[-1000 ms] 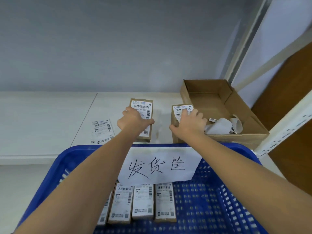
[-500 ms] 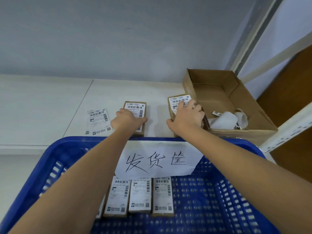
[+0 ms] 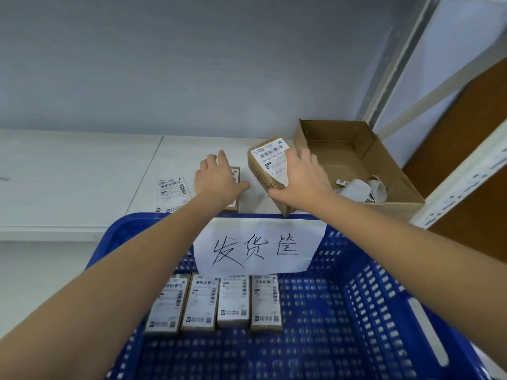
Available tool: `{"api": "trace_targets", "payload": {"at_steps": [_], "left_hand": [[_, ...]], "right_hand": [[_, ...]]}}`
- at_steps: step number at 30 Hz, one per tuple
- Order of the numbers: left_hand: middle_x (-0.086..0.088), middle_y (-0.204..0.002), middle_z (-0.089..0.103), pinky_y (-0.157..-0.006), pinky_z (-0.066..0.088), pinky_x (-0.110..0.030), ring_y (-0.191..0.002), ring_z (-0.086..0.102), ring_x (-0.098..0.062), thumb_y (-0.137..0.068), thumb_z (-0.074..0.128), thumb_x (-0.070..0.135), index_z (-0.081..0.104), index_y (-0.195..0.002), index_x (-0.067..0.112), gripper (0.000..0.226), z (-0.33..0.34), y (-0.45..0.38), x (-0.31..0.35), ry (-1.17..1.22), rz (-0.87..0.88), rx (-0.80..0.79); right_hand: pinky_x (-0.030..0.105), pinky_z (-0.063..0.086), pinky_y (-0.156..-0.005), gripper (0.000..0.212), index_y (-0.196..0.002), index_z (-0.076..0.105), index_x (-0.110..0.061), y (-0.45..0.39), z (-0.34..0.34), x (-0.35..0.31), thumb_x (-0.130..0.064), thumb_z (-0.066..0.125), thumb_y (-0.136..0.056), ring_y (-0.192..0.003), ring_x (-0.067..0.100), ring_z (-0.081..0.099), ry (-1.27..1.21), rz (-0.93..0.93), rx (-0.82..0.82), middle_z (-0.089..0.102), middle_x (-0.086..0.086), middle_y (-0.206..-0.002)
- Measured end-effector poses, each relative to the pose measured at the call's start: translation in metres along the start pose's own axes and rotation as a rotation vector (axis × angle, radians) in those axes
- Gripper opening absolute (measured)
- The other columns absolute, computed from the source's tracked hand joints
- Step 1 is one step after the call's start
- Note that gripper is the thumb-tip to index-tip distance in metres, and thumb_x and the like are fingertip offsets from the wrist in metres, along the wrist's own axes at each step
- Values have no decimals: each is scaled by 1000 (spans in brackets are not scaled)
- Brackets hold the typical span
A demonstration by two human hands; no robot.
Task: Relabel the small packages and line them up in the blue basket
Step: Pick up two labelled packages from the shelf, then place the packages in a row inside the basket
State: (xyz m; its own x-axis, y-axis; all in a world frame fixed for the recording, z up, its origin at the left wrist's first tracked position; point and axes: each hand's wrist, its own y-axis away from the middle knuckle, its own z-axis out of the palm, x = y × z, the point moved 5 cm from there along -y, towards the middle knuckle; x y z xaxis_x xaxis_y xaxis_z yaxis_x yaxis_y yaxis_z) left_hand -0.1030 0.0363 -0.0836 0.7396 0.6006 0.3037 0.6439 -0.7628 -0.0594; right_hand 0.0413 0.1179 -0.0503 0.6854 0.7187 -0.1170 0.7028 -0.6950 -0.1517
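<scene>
right hand (image 3: 300, 182) grips a tilted labelled package (image 3: 267, 165) above the blue basket (image 3: 370, 297) rim; left hand (image 3: 219, 178) rests flat, fingers relaxed, on another package (image 3: 235, 174).

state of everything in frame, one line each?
Right hand: grips a package, lifted and tilted.
Left hand: rests flat on second package, on the shelf.
Basket: four packages in a row.
Cardboard box: open, paper scraps inside.
Loose label: flat on shelf.

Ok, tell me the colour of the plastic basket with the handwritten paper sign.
The perforated plastic basket is blue, and its paper sign is white with black handwriting; the head view shows it.
</scene>
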Motion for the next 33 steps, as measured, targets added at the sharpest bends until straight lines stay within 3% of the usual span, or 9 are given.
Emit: {"api": "trace_targets", "payload": {"at_steps": [8, 11, 15, 21, 25, 28, 33], "left_hand": [[-13, -148, 33, -105, 35, -41, -135, 33, -30, -80, 72, 43, 7, -153, 11, 103, -20, 70, 16, 117, 258, -71], [-11, -149, 35, -106, 36, -42, -134, 35, -28, -79, 72, 46, 5, -154, 14, 106, -20, 104, 18, 85, 373, -143], [-11, -145, 38, -103, 33, -33, -130, 38, -25, -77, 75, 37, 7, -153, 11, 105, -19, 153, 18, 72, 502, -189], [-7, -147, 32, -102, 34, -30, -132, 34, -20, -73, 79, 39, 5, -153, 12, 112, -11, 210, 6, 149, 481, -193], [-8, -146, 33, -101, 33, -28, -131, 35, -19, -71, 81, 36, 7, -153, 10, 113, -9, 234, 2, 184, 486, -159], [-10, -148, 29, -106, 36, -35, -132, 34, -22, -68, 83, 34, 7, -153, 10, 116, -6, 243, 0, 202, 489, -157], [-5, -141, 32, -91, 37, -24, -119, 43, -19, -67, 83, 37, 7, -152, 12, 117, -2, 244, -2, 233, 491, -191]], "right_hand": [[29, 36, -88, 89, -140, 29, -13, 81, -22, -5, -52, 70, -72, -118, 21, 39, 36, -214, -52, 39, 6, -136], [31, 36, -96, 93, -144, 25, -14, 112, -24, -5, -48, 71, -71, -122, 21, 36, 56, -305, -123, 35, 5, -140], [32, 29, -105, 93, -146, 24, -14, 150, -25, -11, -41, 72, -72, -129, 20, 30, 38, -421, -216, 28, 5, -145], [35, 24, -110, 90, -145, 29, -16, 189, -19, -15, -40, 72, -70, -136, 21, 26, -29, -532, -284, 26, 6, -151], [42, 32, -108, 86, -139, 39, -12, 207, -16, -16, -59, 49, -68, -133, 27, 35, -57, -607, -251, 36, 11, -147], [42, 31, -109, 83, -137, 43, -11, 212, -18, -20, -61, 46, -70, -132, 28, 38, -58, -686, -224, 40, 13, -145], [35, 23, -108, 82, -136, 46, -11, 213, -22, -18, -59, 46, -69, -132, 28, 38, -58, -705, -221, 42, 13, -144]]}}
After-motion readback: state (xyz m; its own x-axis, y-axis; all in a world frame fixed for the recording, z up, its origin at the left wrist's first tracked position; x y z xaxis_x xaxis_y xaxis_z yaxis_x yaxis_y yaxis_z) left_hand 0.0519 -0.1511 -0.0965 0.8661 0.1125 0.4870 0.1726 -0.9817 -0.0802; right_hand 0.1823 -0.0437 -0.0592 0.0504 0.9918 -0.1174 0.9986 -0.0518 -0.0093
